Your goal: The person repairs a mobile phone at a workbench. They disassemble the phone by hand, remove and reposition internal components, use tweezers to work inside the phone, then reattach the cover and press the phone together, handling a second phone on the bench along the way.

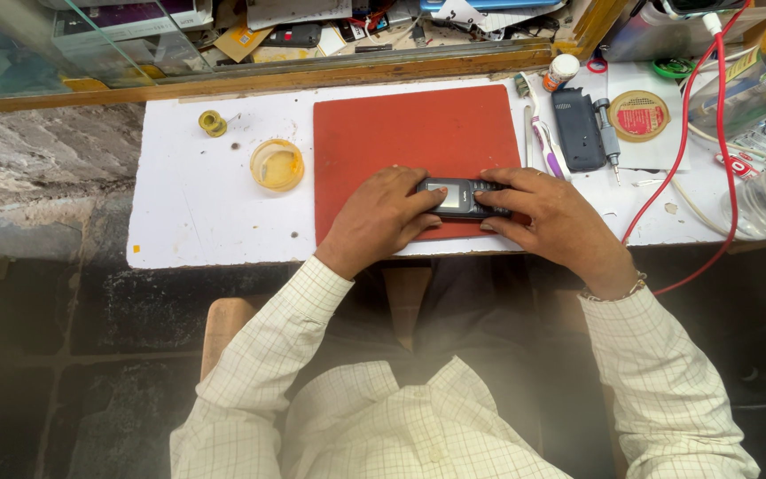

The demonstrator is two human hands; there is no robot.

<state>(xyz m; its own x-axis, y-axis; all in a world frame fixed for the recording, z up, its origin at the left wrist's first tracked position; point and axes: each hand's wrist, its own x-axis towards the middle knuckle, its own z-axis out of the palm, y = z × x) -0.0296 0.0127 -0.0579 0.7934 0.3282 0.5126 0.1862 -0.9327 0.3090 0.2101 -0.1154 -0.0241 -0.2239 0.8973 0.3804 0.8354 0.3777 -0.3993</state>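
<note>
Phone (457, 197) lies flat on red mat (418, 142) at counter (197, 213) front edge, screen up. Left hand (381, 222) and right hand (547, 217) pinch phone ends, steadying it; mat cushions it. Toothbrush (543, 137), screwdriver (609, 142) within reach.

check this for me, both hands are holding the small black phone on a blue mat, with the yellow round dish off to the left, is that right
Not quite: the mat is red, not blue, as the head view shows. The rest holds: the left hand and right hand both hold the small black phone, and the yellow round dish sits to the left.
</note>
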